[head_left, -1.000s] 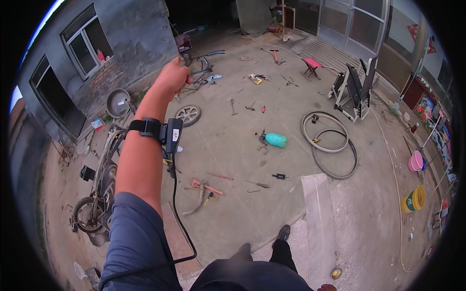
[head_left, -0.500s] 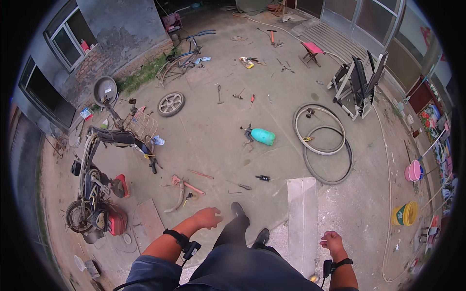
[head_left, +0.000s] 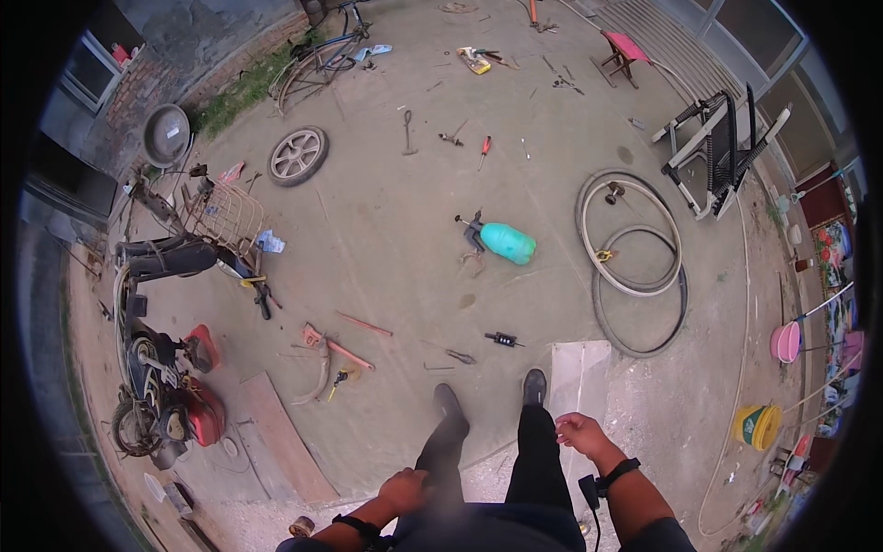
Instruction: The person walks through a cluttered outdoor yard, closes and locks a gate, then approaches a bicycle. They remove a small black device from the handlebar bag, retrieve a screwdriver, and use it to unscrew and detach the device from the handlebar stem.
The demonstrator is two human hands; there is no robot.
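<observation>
My left hand [head_left: 402,489] hangs beside my left thigh, its fingers curled and partly hidden, so I cannot see whether it holds anything. Beside my right leg is my right hand [head_left: 579,435], fingers bent toward the thumb; anything between them is too small to make out. On the concrete ahead lie red-handled tools [head_left: 351,357], pliers [head_left: 460,356], a black cylindrical part [head_left: 504,339] and a green pump sprayer [head_left: 507,241]. Two bicycle tyres [head_left: 659,290] overlap to the right, and a red screwdriver [head_left: 485,149] lies farther forward.
A partly dismantled scooter [head_left: 156,405] lies left, near a loose wheel [head_left: 297,155] and metal basin [head_left: 166,134]. A bicycle frame [head_left: 336,46] lies farther back. Rightward stand a red stool [head_left: 624,46], folded chair frame [head_left: 722,152], pink bucket [head_left: 785,342] and yellow bucket [head_left: 760,426].
The view has tipped further down. My left arm has dropped from raised forward to beside my leg. My right hand has moved inward, and my feet have shifted.
</observation>
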